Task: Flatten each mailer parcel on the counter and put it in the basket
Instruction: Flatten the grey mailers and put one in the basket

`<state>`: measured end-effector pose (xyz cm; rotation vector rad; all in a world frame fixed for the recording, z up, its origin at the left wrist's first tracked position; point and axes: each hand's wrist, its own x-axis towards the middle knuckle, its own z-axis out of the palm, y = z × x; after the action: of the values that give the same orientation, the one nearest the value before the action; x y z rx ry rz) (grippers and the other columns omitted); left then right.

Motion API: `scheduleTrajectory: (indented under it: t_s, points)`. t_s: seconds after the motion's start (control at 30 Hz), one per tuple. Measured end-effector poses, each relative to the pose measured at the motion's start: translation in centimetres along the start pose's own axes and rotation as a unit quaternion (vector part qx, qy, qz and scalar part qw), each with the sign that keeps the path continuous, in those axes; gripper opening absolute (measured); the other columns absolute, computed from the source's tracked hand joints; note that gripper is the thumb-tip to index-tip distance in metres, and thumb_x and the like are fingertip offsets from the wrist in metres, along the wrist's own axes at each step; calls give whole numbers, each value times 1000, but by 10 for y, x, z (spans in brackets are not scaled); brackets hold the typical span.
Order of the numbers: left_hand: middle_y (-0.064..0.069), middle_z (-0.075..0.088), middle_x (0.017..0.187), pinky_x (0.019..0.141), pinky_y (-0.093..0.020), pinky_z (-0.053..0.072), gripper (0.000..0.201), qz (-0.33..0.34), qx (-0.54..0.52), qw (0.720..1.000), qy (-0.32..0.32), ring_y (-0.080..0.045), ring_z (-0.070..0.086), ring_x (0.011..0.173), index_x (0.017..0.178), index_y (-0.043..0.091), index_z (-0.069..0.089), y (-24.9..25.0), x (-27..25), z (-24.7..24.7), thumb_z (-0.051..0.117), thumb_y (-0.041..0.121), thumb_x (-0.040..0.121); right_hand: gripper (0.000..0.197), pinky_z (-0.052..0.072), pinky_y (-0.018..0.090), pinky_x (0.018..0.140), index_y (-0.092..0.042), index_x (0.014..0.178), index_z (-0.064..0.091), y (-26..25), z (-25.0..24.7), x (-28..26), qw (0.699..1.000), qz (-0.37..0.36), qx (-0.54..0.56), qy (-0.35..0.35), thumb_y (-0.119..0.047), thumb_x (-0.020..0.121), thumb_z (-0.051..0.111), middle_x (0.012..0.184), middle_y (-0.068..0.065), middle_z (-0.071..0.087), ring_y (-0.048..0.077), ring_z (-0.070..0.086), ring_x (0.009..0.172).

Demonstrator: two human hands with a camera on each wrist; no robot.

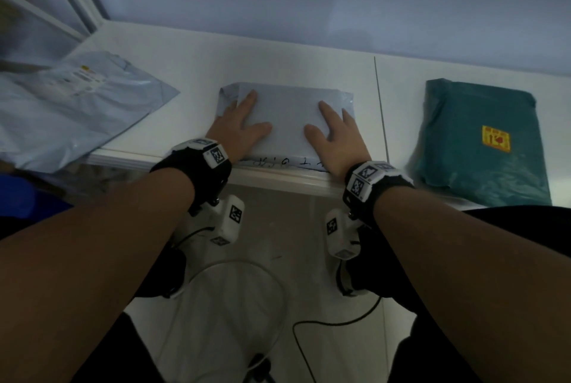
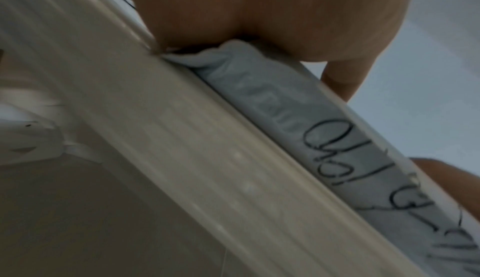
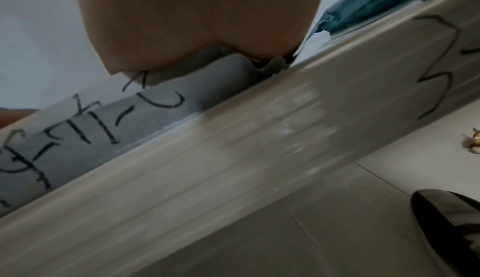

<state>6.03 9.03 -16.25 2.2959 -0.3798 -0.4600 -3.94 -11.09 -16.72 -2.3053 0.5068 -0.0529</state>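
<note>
Straight fingers of the left hand and right hand press flat, gripping nothing, on the grey mailer (handwriting along its near side). It lies at the white surface edge, between a pale blue mailer and a teal mailer, possibly overhanging slightly.

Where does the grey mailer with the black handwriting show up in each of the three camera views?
Head: grey mailer centre, at the counter's front edge, under both hands.
Left wrist: its near side runs diagonally toward lower right.
Right wrist: near side runs from lower left.
Shared landmark: the black handwriting along that side.
</note>
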Motion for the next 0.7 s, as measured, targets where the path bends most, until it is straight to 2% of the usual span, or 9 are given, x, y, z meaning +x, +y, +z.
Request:
scheduleTrajectory:
  t_s: [0.13, 0.27, 0.33, 0.4, 0.47, 0.57, 0.63, 0.7]
  points:
    - [-2, 22, 159, 118, -38, 23, 95, 13, 18, 999, 25, -26, 29, 142, 149, 44, 21, -1, -2, 4, 43, 76, 63, 68, 16, 34, 117, -38, 153, 23, -1, 1, 1, 1000, 2, -4, 1, -60, 93, 45, 164, 6, 11, 22, 13, 150]
    - [-3, 20, 159, 118, -37, 21, 87, 17, 26, 999, 22, -25, 27, 143, 151, 39, 19, 0, -2, 2, 46, 68, 73, 71, 16, 38, 119, -36, 154, 22, -1, -3, 5, 1000, 4, 4, -23, -60, 92, 48, 162, 8, 13, 24, 10, 150]
    - [-5, 17, 160, 119, -35, 19, 90, 18, 44, 999, 6, -24, 25, 144, 152, 37, 14, 1, 0, -1, 48, 69, 76, 74, 21, 36, 116, -34, 154, 22, -2, -8, 11, 999, 8, -2, -43, -59, 91, 51, 159, 8, 20, 24, 19, 147]
    - [-5, 17, 160, 116, -27, 20, 90, 1, 74, 997, -18, -24, 27, 143, 153, 34, 8, 5, 4, -6, 56, 65, 83, 79, 31, 35, 113, -29, 153, 24, -5, -16, 17, 998, 12, -18, -53, -60, 87, 55, 152, 8, 31, 27, 34, 139]
    - [-6, 17, 160, 112, -27, 23, 99, -21, 122, 991, -44, -27, 28, 142, 154, 32, 3, 12, 11, -18, 60, 67, 80, 79, 37, 41, 111, -25, 151, 27, -11, -23, 24, 999, 16, -33, -36, -59, 85, 56, 149, 11, 34, 31, 41, 134]
    - [-10, 22, 158, 115, -37, 27, 114, -15, 178, 983, -43, -31, 31, 141, 154, 25, 6, 21, 27, -37, 57, 74, 65, 78, 27, 41, 117, -22, 154, 24, -20, -26, 34, 998, 12, -62, -7, -54, 89, 53, 156, 12, 24, 31, 29, 142]
    - [-14, 19, 158, 117, -40, 24, 111, 8, 165, 986, -25, -31, 25, 143, 154, 20, 9, 29, 35, -40, 59, 70, 68, 81, 19, 41, 119, -20, 156, 19, -24, -21, 42, 997, -3, -81, -6, -55, 91, 50, 160, 12, 18, 29, 18, 148]
    - [-13, 10, 161, 119, -40, 15, 109, 25, 165, 986, -30, -29, 13, 147, 155, 19, 6, 34, 40, -34, 62, 66, 73, 83, 14, 41, 119, -19, 157, 13, -24, -14, 48, 996, -7, -84, -14, -57, 92, 49, 163, 12, 11, 27, 9, 150]
